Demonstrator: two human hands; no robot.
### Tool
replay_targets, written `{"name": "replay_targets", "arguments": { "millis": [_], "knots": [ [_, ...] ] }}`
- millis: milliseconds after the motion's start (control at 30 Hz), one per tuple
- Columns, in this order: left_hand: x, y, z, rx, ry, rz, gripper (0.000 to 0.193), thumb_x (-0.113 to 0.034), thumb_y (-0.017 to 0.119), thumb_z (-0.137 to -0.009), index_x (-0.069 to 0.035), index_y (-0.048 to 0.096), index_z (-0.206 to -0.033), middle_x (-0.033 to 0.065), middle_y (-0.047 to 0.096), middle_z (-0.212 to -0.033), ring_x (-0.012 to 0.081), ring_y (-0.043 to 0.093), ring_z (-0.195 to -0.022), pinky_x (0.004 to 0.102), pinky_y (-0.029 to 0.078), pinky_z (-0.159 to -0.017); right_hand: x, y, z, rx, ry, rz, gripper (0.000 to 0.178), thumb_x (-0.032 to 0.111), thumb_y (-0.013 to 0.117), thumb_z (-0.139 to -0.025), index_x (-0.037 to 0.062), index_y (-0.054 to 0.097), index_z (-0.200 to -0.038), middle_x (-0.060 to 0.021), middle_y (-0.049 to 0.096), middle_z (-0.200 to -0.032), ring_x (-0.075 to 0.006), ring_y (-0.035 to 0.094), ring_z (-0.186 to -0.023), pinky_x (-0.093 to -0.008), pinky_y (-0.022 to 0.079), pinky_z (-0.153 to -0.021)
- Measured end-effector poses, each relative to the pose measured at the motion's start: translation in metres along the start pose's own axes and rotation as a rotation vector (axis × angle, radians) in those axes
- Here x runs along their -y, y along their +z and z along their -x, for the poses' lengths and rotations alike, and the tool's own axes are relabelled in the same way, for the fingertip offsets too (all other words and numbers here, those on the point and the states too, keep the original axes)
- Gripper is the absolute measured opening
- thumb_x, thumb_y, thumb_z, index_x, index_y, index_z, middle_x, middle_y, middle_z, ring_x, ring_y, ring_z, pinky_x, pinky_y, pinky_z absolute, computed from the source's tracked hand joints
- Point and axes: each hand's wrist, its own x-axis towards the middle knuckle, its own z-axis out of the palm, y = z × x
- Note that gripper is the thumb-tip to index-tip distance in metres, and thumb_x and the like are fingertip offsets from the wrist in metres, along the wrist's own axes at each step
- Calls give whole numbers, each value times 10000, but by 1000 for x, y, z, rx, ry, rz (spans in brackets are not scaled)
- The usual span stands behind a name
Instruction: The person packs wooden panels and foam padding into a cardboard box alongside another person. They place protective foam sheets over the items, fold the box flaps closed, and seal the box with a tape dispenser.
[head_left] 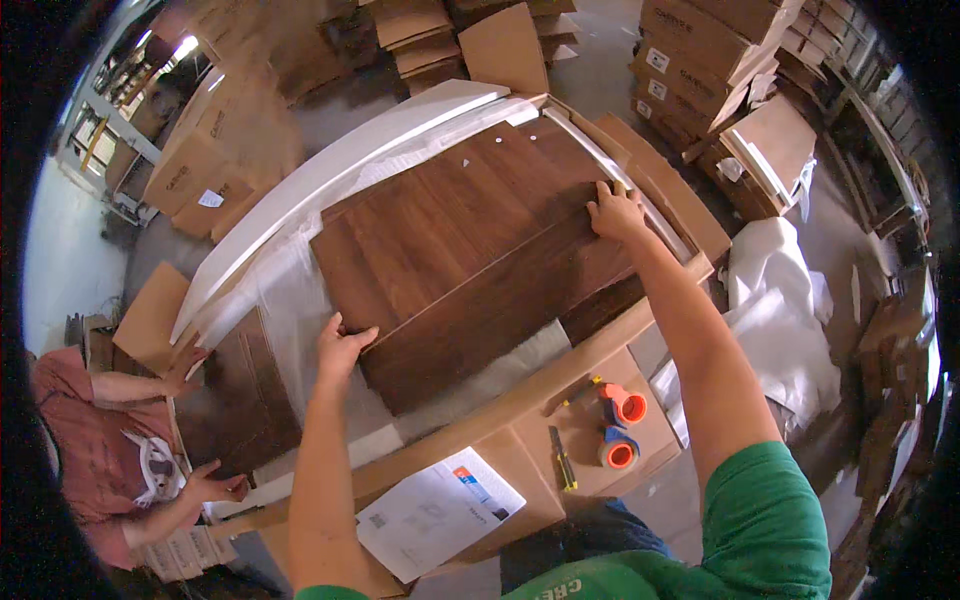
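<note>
Two dark brown wood-grain panels lie in an open cardboard box in front of me, the upper panel (430,235) farther off and the nearer panel (480,310) along its front edge. My left hand (343,350) grips the left end of the nearer panel, thumb on its edge. At the other end, my right hand (616,212) has its fingers over the corner of the same panel. White foam wrap (290,275) lies under and beside the panels. On the left, a co-worker's hands (215,487) are at another brown panel (235,395).
On the box flap (590,440) lie two orange tape dispensers (622,405), a utility knife (563,460) and a printed booklet (440,515). A long white foam board (330,170) lines the far side. Stacked cartons (700,60) stand behind; white sheeting (775,320) lies right.
</note>
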Motion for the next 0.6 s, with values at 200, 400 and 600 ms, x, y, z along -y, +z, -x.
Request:
{"name": "replay_targets", "arguments": {
  "millis": [200,400,600],
  "knots": [
    [8,-4,-7,-65,27,-35,433,-100,656,-724,39,500,-1103,80,587,-966,160,554,-866,283,427,-776,-4,-11,15,59,48,-9,594,407,504,-802,127,337,-1299,-190,326,-1320,-432,270,-1204,-537,267,-965],
    [5,0,15,-41,93,-514,467,-268,617,-769,38,509,-1104,161,570,-1075,249,543,-984,308,413,-839,-37,-1,5,82,-134,48,633,452,461,-809,87,324,-1308,-233,356,-1293,-463,244,-1209,-518,173,-1009],
    [6,14,34,-239,18,-709,593,-409,569,-796,26,458,-1183,175,558,-1091,280,494,-1068,336,386,-895,-3,-24,51,-99,-233,268,495,353,489,-829,74,424,-1233,-174,437,-1233,-364,322,-1198,-489,218,-998]
  ]
}}
